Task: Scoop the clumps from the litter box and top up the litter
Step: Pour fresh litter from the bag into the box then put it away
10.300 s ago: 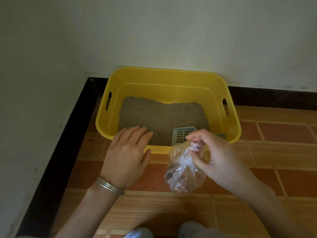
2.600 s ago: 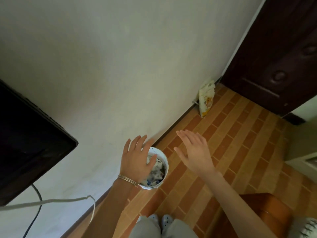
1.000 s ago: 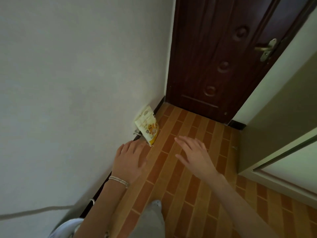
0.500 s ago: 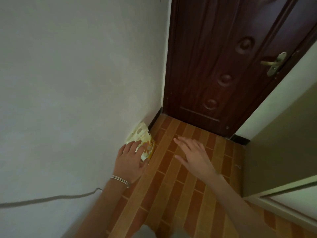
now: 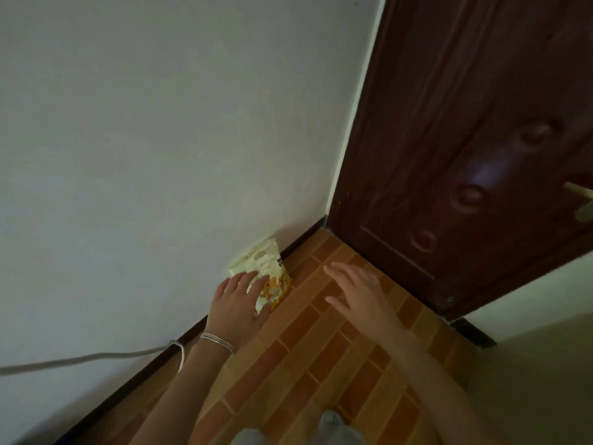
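Observation:
A small cream and yellow printed bag leans against the white wall at the floor, near the corner by the door. My left hand, with thin bangles on the wrist, is spread open and overlaps the bag's lower left side; whether it touches the bag is unclear. Just right of the bag, my right hand hovers open over the tiled floor with nothing in it. The litter box and the scoop are out of view.
A dark brown door with a metal handle closes the corner on the right. A grey cable runs along the wall to the black skirting. Orange brick-pattern tiles cover the floor. My shoes show at the bottom edge.
I have come closer to the corner, so the bag looks larger. My left hand has reached further onto the bag. Both hands remain spread and hold nothing.

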Tool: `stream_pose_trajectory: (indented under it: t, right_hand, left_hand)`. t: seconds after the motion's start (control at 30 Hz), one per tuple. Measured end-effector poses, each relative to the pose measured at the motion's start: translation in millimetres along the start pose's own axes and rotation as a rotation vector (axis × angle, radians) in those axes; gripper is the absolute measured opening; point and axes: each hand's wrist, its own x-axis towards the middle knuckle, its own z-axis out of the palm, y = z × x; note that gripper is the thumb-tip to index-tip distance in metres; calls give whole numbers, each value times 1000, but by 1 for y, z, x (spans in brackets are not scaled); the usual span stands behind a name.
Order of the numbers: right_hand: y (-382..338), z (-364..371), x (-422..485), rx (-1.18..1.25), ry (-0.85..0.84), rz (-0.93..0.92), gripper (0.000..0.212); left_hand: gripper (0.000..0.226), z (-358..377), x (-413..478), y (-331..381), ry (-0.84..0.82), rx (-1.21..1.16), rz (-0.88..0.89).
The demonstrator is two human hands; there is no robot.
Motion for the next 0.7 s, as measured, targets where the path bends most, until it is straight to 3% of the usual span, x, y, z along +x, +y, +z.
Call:
stream_pose_trajectory:
  t: [0.27,0.7]
  right_hand:
    - [82,-17,39,9,-77,-186,56]
    - [123,4,168,-5,-191,-348,58]
  left_hand:
    - [55,18,27,48,23,27,-196]
    - [54,47,94,17,-7,63,-393]
